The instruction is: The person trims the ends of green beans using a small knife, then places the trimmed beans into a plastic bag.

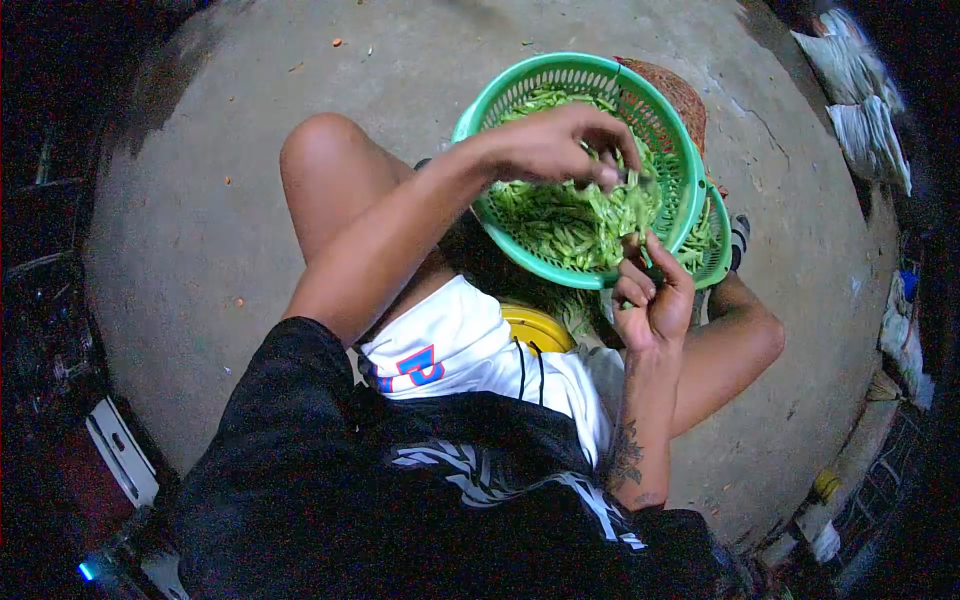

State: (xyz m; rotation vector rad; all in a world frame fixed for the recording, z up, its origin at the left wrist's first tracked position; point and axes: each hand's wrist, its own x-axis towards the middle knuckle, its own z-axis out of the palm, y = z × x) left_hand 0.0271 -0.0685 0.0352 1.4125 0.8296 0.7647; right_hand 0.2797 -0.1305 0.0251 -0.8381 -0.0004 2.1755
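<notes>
A green plastic colander (488, 225) holds a heap of cut green bean pieces (560, 230). My left hand (570, 148) reaches over the heap with its fingers curled and thumb bent in; motion blurs the fingertips. A dark smear lies near them, and I cannot make out what it is. At the colander's near right rim, my right hand (655, 295) has its thumb and fingers pinched on a green bean (643, 250), partly hidden by the fingers.
A second green basket (718, 250) with more green pieces sits partly under the colander. Behind it lies a reddish mesh sack (670, 90). A yellow round object (535, 328) is between my legs. White sacks (865, 130) line the right side of the concrete floor (230, 250).
</notes>
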